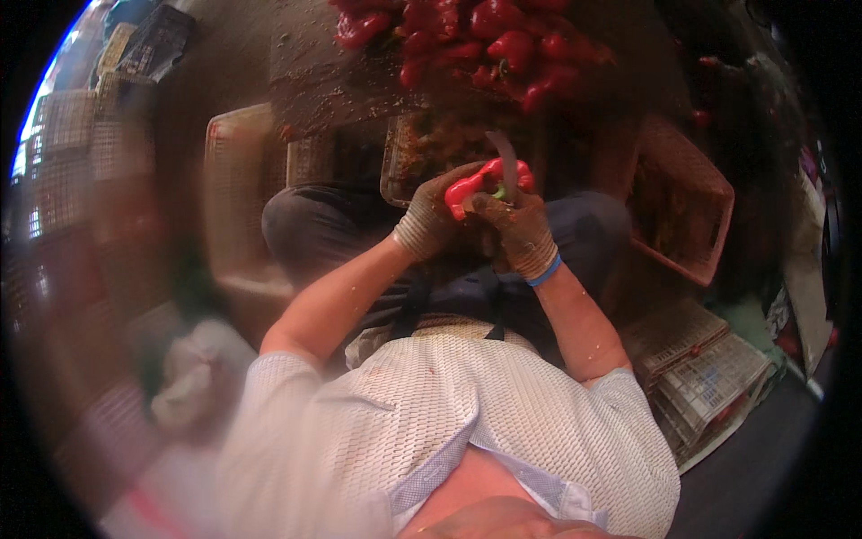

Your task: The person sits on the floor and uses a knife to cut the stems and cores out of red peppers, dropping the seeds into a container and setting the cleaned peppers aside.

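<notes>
Both my hands wear soiled work gloves and meet above my lap. My left hand is wrapped round a red bell pepper from its left side. In my right hand is a knife, its curved blade pointing up and away across the pepper. The knife's handle is hidden inside the right glove. A green stem shows on the pepper beside the blade. Just beyond my hands a crate holds orange and green scraps.
A heap of red peppers lies on a seed-strewn table ahead. Plastic crates stand left and right of my knees. Stacked crates sit at the lower right, and more crates line the far left. A pale bag rests at my left.
</notes>
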